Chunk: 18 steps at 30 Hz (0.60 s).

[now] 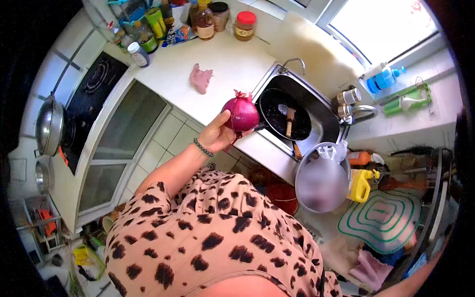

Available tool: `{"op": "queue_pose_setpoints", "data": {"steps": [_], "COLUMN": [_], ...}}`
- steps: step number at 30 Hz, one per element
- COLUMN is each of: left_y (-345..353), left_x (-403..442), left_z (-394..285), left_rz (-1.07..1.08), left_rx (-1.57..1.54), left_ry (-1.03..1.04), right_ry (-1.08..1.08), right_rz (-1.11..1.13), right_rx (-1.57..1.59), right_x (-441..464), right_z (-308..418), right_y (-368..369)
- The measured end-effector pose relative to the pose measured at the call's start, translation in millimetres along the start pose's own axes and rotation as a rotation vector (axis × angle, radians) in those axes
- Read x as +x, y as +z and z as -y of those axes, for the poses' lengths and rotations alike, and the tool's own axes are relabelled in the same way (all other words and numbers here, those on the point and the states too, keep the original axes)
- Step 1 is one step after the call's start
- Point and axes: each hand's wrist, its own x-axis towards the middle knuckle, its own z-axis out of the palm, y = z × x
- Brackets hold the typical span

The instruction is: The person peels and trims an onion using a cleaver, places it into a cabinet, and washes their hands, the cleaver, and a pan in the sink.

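A whole red onion [242, 114], with dry papery skin at its top, rests in my left hand [216, 134]. My thumb and fingers are closed around its lower side, and a dark beaded bracelet circles that wrist. The onion is held up over the counter's front edge, just left of the sink [324, 129]. A black frying pan [271, 105] lies in the sink, with a wooden-handled utensil [290, 126] in it. On the counter behind the onion is a crumpled pink cloth [201, 79]. Part of my right forearm shows at the lower right; its hand is outside the view.
Several bottles and a red-lidded jar [245, 26] line the back of the white counter [168, 74]. A stove [94, 94] with a wok [50, 126] is at left. A metal basin [298, 190], its contents blurred, stands before the sink, beside a yellow jug [362, 185].
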Motion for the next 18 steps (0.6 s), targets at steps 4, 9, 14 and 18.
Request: {"op": "queue_pose_setpoints", "data": {"steps": [4,9,14,18], "left_y": [1.4,-13.4,-40.7,-59.8], "left_x": [-1.1,-3.6,-4.5,-9.0], "left_z": [-3.7,-11.3,-20.6,-39.0], "left_rz": [-0.031,-0.078,-0.162,-0.261], "left_rx": [0.087,0.101,0.216,0.269], "left_ry": [0.086,0.118,0.123,0.112], "right_ry": [0.192,0.273,0.38,0.553], "right_rz": [0.189,0.164,0.063,-0.195], "right_rx": [-0.032,-0.009,0.062,0.226], "right_x": [2.0,-13.3,-40.4,-80.0], "right_z": [-32.2,-44.7,-53.1,-61.7], "right_y": [-43.2,-62.7,-91.6,-132.5]}}
